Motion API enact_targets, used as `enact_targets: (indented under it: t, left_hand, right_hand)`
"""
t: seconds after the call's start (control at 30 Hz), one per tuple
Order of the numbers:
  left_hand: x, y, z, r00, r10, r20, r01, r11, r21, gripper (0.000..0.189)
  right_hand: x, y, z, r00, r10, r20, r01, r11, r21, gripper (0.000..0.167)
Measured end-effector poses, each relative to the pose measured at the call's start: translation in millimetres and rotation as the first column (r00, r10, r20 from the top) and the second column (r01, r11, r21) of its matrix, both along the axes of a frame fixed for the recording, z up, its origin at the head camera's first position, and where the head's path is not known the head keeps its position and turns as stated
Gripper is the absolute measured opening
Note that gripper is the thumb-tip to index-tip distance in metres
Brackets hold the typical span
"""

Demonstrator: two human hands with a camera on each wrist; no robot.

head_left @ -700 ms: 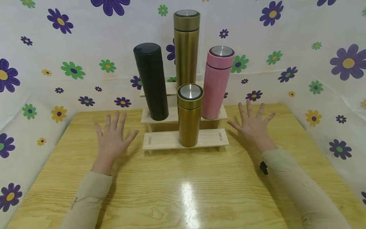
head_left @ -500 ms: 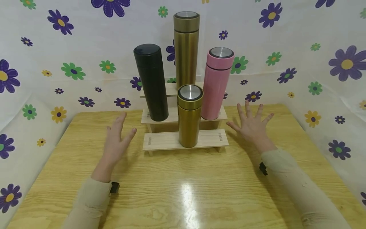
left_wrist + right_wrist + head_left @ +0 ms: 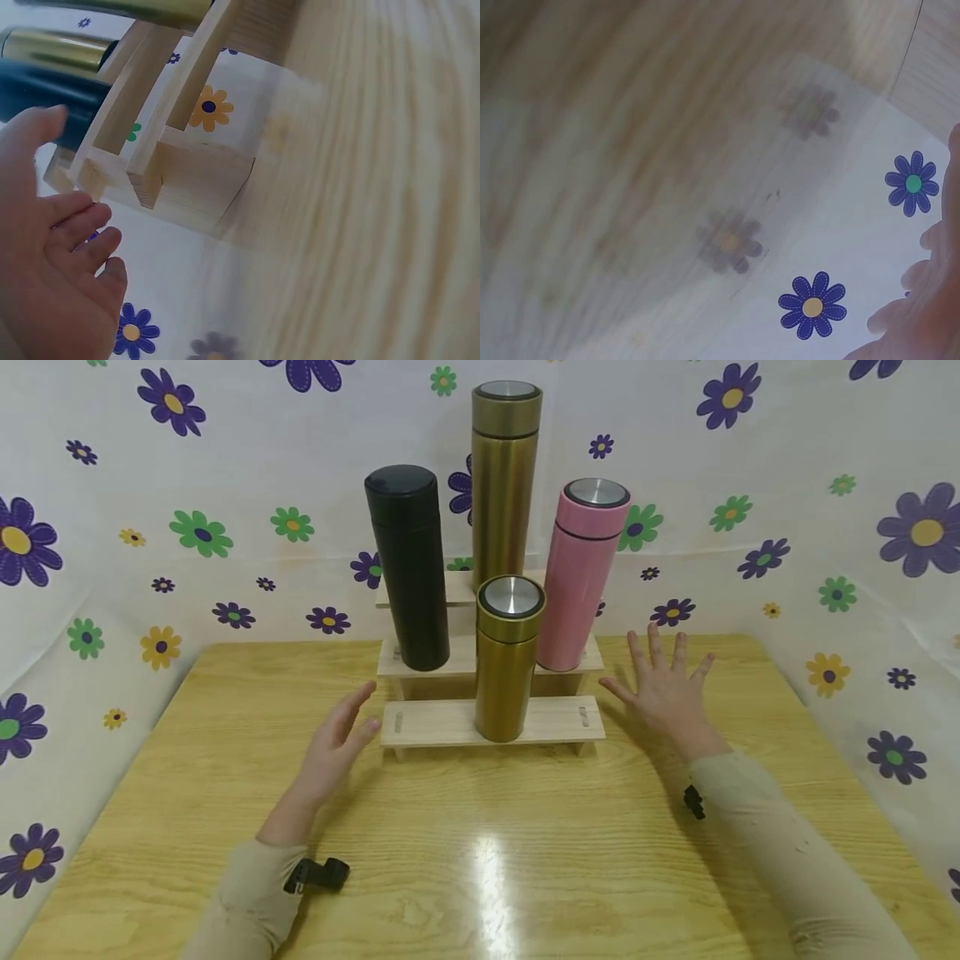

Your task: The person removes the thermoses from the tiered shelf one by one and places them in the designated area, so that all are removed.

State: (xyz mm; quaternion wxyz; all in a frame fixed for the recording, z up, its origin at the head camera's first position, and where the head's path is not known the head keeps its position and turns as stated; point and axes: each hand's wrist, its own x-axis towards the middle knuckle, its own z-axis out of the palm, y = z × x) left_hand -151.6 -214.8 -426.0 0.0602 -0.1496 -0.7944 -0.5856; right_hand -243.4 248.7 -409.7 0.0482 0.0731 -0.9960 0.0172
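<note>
A stepped wooden rack holds the bottles. On its lowest step stands a short gold thermos; a black thermos and a pink thermos are on the middle step, left and right. The tall gold thermos rises at the back. My left hand is turned on its side just left of the rack, thumb apart from the loosely bent fingers, holding nothing. In the left wrist view its thumb overlaps the black thermos. My right hand lies right of the rack, fingers spread.
The rack stands toward the back of a glossy wood-grain table. Behind and at both sides hangs a white cloth with purple, green and yellow flowers. A black wrist camera sticks out at the left sleeve.
My left hand has turned from palm-down with spread fingers onto its side and moved right, toward the rack. The right hand stays in place. The head view has shifted slightly.
</note>
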Motion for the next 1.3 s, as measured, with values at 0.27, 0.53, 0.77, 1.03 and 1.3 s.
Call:
enact_targets:
  t: [0.27,0.53,0.77,1.03,1.3]
  left_hand:
    - [-6.7,-0.6,-7.5,0.998,-0.032,-0.049,0.013,0.940,-0.341,0.070]
    - [-12.3,3.1,-5.6,0.992,-0.116,-0.053,0.077,0.875,-0.477,0.078]
    - [-11.3,5.1,-6.5,0.994,-0.110,-0.027,0.078,0.837,-0.541,0.082]
    - [-7.6,6.5,-10.5,0.994,-0.103,-0.029,0.069,0.824,-0.562,0.080]
    - [-5.9,6.8,-9.4,0.995,-0.102,-0.021,0.072,0.821,-0.566,0.078]
  right_hand:
    - [-2.1,1,2.5,1.000,0.017,0.002,-0.017,1.000,-0.012,0.090]
    - [-3.9,0,3.5,1.000,0.014,0.005,-0.014,1.000,-0.013,0.090]
    - [-2.2,0,8.7,1.000,0.028,0.003,-0.028,0.999,-0.040,0.086]
    - [7.3,-16,75.6,0.950,0.074,-0.302,-0.172,0.934,-0.313,0.067]
    - [3.0,-53,183.6,0.825,0.088,-0.558,-0.376,0.822,-0.427,0.049]
